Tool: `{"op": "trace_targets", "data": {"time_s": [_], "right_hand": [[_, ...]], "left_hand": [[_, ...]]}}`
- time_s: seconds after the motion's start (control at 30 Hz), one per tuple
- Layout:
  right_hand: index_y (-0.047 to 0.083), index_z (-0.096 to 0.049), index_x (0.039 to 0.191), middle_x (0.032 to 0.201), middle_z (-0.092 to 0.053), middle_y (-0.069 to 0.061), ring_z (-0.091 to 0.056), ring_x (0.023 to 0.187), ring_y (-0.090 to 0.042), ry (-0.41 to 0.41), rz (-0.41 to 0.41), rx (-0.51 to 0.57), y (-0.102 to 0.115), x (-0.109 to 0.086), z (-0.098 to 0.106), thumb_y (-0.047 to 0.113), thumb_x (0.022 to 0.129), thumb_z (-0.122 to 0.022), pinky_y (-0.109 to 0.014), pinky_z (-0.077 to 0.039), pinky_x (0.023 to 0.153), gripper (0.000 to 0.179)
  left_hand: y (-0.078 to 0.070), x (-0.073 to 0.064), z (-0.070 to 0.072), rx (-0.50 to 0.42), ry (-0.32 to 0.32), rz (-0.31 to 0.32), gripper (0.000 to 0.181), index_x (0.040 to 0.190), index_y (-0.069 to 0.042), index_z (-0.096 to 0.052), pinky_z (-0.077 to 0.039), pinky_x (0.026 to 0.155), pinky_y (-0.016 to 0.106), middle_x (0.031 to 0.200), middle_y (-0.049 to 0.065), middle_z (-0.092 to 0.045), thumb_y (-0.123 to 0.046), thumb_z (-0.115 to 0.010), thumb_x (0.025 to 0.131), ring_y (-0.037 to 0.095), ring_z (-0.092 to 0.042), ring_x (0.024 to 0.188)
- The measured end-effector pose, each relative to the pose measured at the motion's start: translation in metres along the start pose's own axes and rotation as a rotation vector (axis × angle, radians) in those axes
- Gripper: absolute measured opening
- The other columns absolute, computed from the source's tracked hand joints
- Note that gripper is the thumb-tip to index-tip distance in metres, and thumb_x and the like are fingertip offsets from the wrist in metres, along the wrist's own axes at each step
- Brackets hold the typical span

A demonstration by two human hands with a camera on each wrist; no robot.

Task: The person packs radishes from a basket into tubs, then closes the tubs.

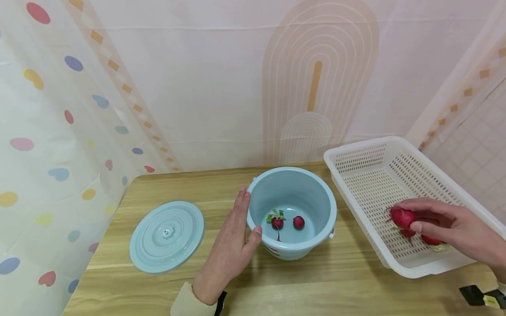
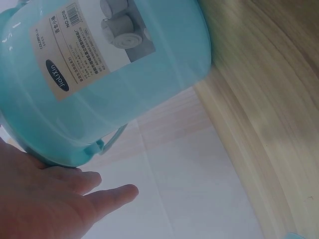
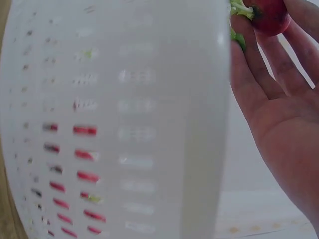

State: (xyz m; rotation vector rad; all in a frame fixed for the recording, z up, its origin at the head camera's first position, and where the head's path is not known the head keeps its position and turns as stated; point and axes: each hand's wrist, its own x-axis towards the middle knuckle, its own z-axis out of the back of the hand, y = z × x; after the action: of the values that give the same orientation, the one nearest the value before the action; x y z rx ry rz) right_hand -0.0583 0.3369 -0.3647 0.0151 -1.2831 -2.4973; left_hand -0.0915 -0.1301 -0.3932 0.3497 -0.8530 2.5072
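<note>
My right hand (image 1: 446, 221) pinches a red radish (image 1: 402, 217) between thumb and fingers over the near part of the white basket (image 1: 357, 210). In the right wrist view, green stems (image 3: 241, 10) show on the held radish. More red radishes (image 1: 431, 239) lie below that hand in the basket, partly hidden by it. My left hand (image 1: 233, 243), fingers straight, rests against the left rim of the light blue bucket (image 1: 290, 248). Inside the bucket are a radish with green leaves (image 1: 277, 223) and a bare round radish (image 1: 298, 222).
A round light blue lid (image 1: 167, 237) with a small centre knob lies on the wooden table (image 1: 158, 292), left of the bucket. Patterned cloth (image 1: 205, 87) hangs behind the table. The basket stands right of the bucket, its slotted wall (image 3: 104, 114) close to my right wrist.
</note>
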Motion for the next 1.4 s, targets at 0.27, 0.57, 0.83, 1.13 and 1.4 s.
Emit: {"op": "trace_targets", "data": {"time_s": [0.27, 0.57, 0.83, 1.13, 1.4], "right_hand": [[0.011, -0.063, 0.142, 0.121, -0.065, 0.017, -0.067, 0.082, -0.012, -0.077, -0.023, -0.024, 0.012, -0.003, -0.007, -0.005, 0.097, -0.064, -0.030, -0.054, 0.052, 0.047], [0.010, -0.064, 0.140, 0.117, -0.069, 0.014, -0.069, 0.081, -0.010, -0.178, -0.029, -0.009, 0.033, -0.004, -0.017, -0.007, 0.095, -0.067, -0.028, -0.050, 0.050, 0.048], [-0.009, -0.060, 0.136, 0.131, -0.066, -0.005, -0.071, 0.087, -0.015, -0.181, 0.161, 0.285, 0.048, 0.003, -0.027, -0.024, 0.088, -0.061, -0.022, -0.060, 0.070, 0.050], [-0.012, -0.059, 0.135, 0.137, -0.062, -0.012, -0.071, 0.100, -0.015, -0.180, 0.238, 0.422, 0.065, 0.008, -0.036, -0.028, 0.086, -0.060, -0.020, -0.059, 0.076, 0.051], [-0.018, -0.058, 0.132, 0.138, -0.063, -0.017, -0.069, 0.113, -0.019, -0.198, 0.282, 0.462, 0.084, 0.014, -0.046, -0.030, 0.084, -0.060, -0.023, -0.058, 0.088, 0.050]], "left_hand": [[0.000, 0.000, 0.001, -0.008, 0.003, -0.017, 0.076, 0.166, -0.005, -0.018, -0.029, 0.120, 0.058, 0.173, 0.010, -0.013, -0.031, -0.049, 0.102, 0.028, -0.021, 0.157], [-0.002, 0.001, 0.001, -0.017, 0.010, -0.021, 0.075, 0.165, -0.003, -0.018, -0.029, 0.121, 0.057, 0.173, 0.009, -0.012, -0.032, -0.049, 0.103, 0.027, -0.020, 0.157], [-0.002, 0.002, 0.001, -0.012, 0.016, -0.007, 0.075, 0.165, -0.003, -0.019, -0.029, 0.120, 0.058, 0.173, 0.010, -0.013, -0.032, -0.049, 0.102, 0.028, -0.021, 0.157], [-0.003, 0.001, 0.003, -0.014, 0.020, 0.003, 0.075, 0.165, -0.003, -0.020, -0.029, 0.121, 0.057, 0.173, 0.010, -0.014, -0.032, -0.049, 0.102, 0.027, -0.021, 0.157], [-0.002, 0.000, 0.002, -0.013, 0.016, 0.002, 0.075, 0.165, -0.003, -0.019, -0.029, 0.121, 0.057, 0.173, 0.012, -0.014, -0.031, -0.049, 0.102, 0.029, -0.021, 0.157]]}}
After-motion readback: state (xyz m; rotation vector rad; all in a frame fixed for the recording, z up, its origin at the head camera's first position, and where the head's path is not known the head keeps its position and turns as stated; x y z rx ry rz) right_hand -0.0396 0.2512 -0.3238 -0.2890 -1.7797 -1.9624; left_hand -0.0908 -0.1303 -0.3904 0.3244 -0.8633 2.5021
